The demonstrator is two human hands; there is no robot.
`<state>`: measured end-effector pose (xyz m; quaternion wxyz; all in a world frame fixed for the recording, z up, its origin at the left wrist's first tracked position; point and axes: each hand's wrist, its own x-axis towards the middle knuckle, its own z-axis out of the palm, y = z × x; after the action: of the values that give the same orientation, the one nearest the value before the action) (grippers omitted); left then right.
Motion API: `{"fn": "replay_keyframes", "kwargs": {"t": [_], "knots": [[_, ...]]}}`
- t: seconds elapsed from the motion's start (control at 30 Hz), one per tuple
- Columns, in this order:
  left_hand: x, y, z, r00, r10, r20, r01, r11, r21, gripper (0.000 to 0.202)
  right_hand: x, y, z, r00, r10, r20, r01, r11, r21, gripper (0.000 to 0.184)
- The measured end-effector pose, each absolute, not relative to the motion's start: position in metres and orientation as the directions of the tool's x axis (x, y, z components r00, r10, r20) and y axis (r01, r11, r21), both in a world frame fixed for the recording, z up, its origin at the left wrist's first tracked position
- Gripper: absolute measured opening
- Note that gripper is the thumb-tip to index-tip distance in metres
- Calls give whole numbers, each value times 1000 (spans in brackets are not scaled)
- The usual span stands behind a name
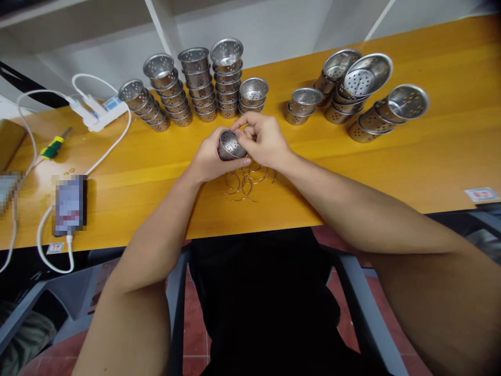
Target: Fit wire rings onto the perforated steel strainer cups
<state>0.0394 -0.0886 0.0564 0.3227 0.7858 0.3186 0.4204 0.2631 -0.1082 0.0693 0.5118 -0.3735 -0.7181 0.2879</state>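
My left hand (207,159) is wrapped round a small perforated metal cup (230,144), held just above the orange table (352,167). My right hand (263,138) is closed over the cup's rim, fingers pinched at its top; what they pinch is hidden. Several thin wire handles (246,183) lie in a loose heap on the table right under both hands.
Stacks of the same metal cups (195,86) stand behind at the left and lean in piles (360,91) at the right. A white power strip (99,112), a green screwdriver (52,147) and a phone on a white cable (69,204) lie at the left.
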Motion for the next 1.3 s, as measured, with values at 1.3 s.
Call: {"fn": "replay_keyframes", "kwargs": {"t": [1.3], "knots": [[30,-82,59,486,837,252,146,-363,920,101,270,-110,92,-445,806,391,-59,409,-911,83]]}}
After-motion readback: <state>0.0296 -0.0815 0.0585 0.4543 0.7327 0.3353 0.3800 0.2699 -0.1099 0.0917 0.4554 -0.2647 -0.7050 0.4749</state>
